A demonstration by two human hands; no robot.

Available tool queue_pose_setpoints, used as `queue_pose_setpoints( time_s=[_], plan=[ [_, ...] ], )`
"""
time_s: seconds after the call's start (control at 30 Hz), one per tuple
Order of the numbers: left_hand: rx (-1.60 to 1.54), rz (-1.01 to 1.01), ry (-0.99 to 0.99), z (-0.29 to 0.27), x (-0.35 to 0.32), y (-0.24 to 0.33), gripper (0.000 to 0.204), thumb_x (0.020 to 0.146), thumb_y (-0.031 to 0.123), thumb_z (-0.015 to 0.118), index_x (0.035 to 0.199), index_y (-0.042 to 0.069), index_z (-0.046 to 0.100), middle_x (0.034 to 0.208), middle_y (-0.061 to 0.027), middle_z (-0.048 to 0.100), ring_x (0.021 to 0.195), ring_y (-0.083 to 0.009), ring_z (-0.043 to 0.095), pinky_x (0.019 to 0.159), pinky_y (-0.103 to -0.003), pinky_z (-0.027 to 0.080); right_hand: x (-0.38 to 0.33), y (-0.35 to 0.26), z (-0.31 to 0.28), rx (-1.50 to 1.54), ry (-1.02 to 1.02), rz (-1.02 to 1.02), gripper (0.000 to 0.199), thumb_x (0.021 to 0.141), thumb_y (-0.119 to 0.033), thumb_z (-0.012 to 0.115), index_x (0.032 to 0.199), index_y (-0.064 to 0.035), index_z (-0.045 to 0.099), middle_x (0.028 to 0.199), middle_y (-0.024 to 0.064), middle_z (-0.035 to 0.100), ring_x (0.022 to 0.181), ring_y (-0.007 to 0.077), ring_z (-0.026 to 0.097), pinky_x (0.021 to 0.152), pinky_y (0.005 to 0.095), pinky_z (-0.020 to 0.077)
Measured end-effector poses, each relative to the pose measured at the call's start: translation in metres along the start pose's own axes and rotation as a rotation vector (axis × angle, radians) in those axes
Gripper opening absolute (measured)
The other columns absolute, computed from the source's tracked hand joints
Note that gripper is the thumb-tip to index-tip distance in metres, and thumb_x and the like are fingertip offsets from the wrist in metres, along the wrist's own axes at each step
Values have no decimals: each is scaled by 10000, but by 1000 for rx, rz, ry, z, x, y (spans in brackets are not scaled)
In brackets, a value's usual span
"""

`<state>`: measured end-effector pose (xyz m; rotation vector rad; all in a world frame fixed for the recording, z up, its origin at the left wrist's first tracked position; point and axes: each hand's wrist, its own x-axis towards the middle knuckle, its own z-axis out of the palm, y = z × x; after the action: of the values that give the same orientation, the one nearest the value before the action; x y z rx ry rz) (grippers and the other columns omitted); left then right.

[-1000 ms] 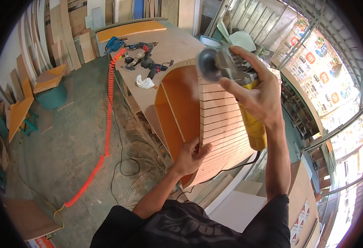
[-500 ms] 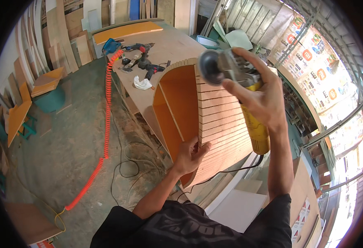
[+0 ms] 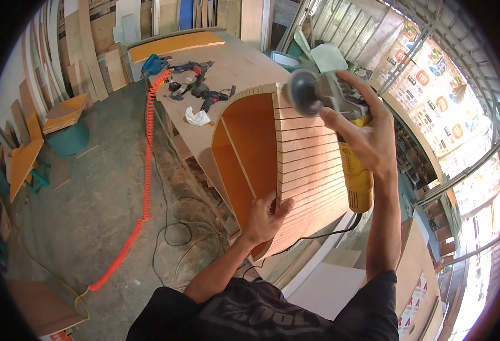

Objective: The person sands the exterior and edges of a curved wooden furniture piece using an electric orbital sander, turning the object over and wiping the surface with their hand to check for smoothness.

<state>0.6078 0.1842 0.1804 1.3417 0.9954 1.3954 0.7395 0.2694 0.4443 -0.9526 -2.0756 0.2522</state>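
Observation:
My right hand [image 3: 369, 133] is wrapped round a yellow and grey angle grinder [image 3: 355, 173], holding it upright with its cord trailing from the lower end. The grinder's round disc [image 3: 305, 92] is at the upper corner of a curved wooden cabinet [image 3: 310, 165]; whether they touch I cannot tell. Narrow slats separated by dark grooves cover the cabinet's outer side, and its inside is orange-brown with a divider. Lower down, my left hand [image 3: 267, 219] grips the cabinet's front edge, fingers inside and thumb on the slatted face.
Cordless power tools [image 3: 201, 85] and a crumpled white bag [image 3: 197, 116] lie on the workbench [image 3: 241, 57]. A red coiled air hose [image 3: 148, 153] hangs from its left end to the floor, where loose cables curl. Boards lean along the back wall; a white panel [image 3: 327, 290] lies near my right.
My right hand has shifted the grinder a little to the right and slightly down along the cabinet's top. My left hand keeps its hold on the edge.

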Motion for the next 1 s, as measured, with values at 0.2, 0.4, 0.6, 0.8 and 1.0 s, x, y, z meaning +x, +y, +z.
queue_pose_setpoints(
  time_s=[0.2, 0.4, 0.6, 0.8, 1.0],
  plan=[
    [-64, -7, 12, 6, -2, 2, 354, 1077, 257, 657, 1285, -30, 654, 1001, -113, 768, 915, -137, 729, 809, -318, 591, -1, -17, 14, -41, -20, -72, 650, 783, -259, 861, 1360, -23, 678, 1289, 206, 722, 1181, 309, 703, 1062, 402, 522],
    [-79, -37, -29, 3, -3, 4, 373, 1080, 263, 654, 1312, -28, 645, 1025, -114, 766, 936, -131, 721, 826, -320, 586, 1, -13, 17, -51, -41, -153, 669, 810, -200, 879, 1408, -9, 648, 1272, 137, 736, 1147, 195, 688, 1040, 342, 525],
    [-54, -50, -5, 1, -5, 5, 397, 1076, 291, 662, 1308, -31, 655, 1035, -117, 768, 940, -130, 715, 836, -313, 580, 0, -9, 15, -27, 12, -87, 637, 789, -244, 857, 1375, -64, 685, 1231, 170, 752, 1130, 267, 725, 1013, 386, 548],
    [-33, -15, -1, 3, -1, 6, 404, 1067, 300, 678, 1294, -34, 663, 1019, -119, 769, 931, -132, 717, 817, -309, 583, -3, 5, -2, -4, 64, 65, 658, 792, -281, 867, 1387, -73, 681, 1190, 136, 773, 1069, 229, 735, 976, 354, 560],
    [-127, 2, 18, 3, -3, 6, 332, 1069, 270, 675, 1212, -29, 678, 929, -67, 726, 845, -90, 658, 736, -279, 535, -4, -11, 19, -14, -6, -159, 632, 786, -261, 853, 1361, -67, 678, 1213, 193, 747, 1099, 269, 733, 981, 382, 568]
  ],
)
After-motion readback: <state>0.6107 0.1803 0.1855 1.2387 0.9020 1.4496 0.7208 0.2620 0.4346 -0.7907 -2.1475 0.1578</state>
